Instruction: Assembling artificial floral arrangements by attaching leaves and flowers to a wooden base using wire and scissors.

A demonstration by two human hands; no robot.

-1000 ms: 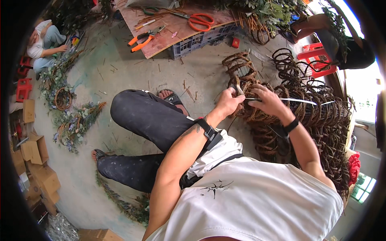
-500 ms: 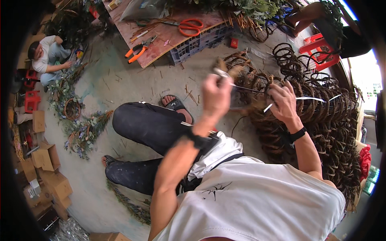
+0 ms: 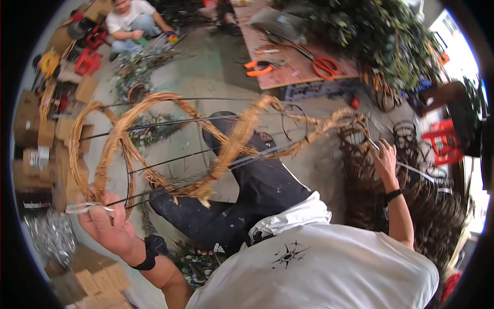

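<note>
A long spiral of tan twisted vine [image 3: 231, 149], with straight dark wires running lengthwise through its loops, hangs stretched across my lap. At its left end my left hand [image 3: 108, 224] is closed around the vine and wire, a whitish tie showing at the fingers. At the far right end my right hand [image 3: 385, 162] is closed on the narrow end, where a thin white strip [image 3: 374, 144] runs by the fingers. Another white strip [image 3: 414, 171] lies past that hand. Just beyond is a heap of darker brown vine coils [image 3: 396, 211]. The exact finger grip is partly blurred.
A low table [image 3: 288, 77] holds orange-handled scissors [image 3: 325, 68], orange pliers [image 3: 260, 67] and green foliage [image 3: 381, 41]. Cardboard boxes [image 3: 33, 118] and red stools [image 3: 87, 62] stand at left. A person in a white shirt [image 3: 131, 23] sits among greenery on the floor.
My hands have moved wide apart, the left far to the left. The vine spiral, earlier bunched near the heap, now stretches between them. The view has turned.
</note>
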